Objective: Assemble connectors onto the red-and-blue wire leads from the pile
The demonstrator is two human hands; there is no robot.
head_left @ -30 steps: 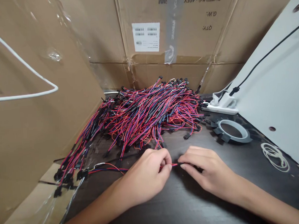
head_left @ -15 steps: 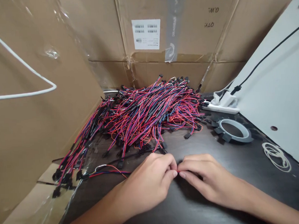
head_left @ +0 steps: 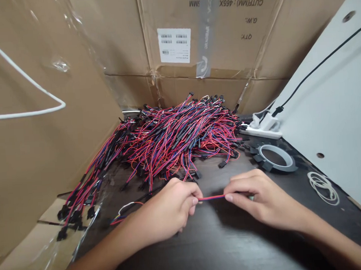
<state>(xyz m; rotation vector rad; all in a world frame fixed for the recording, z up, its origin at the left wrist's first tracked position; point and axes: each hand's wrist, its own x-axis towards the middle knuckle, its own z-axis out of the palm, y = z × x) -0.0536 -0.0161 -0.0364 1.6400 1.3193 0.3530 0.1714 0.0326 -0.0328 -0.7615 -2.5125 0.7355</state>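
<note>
Between my two hands runs a short stretch of a thin red and blue wire cable [head_left: 212, 197], pulled straight just above the dark table. My left hand [head_left: 178, 206] is closed, pinching it between thumb and fingers. On the other side my right hand [head_left: 253, 197] pinches the same cable, its far end hidden within the fingers. Loose red, blue and white wires trail out to the left of my left hand. Behind the hands lies a large heap of red, blue and orange wire cables [head_left: 180, 139] with black connectors.
A roll of tape [head_left: 275, 158] with dark strips round its rim lies at right, near a coil of pale cord [head_left: 323, 188]. Behind it sits a white power strip [head_left: 262, 130]. Cardboard boxes [head_left: 177, 84] stand behind and left; a white panel [head_left: 334, 101] rises at right.
My hands have moved apart, my left one leftward and my right slightly rightward, baring a length of cable between them. The camera view has shifted slightly.
</note>
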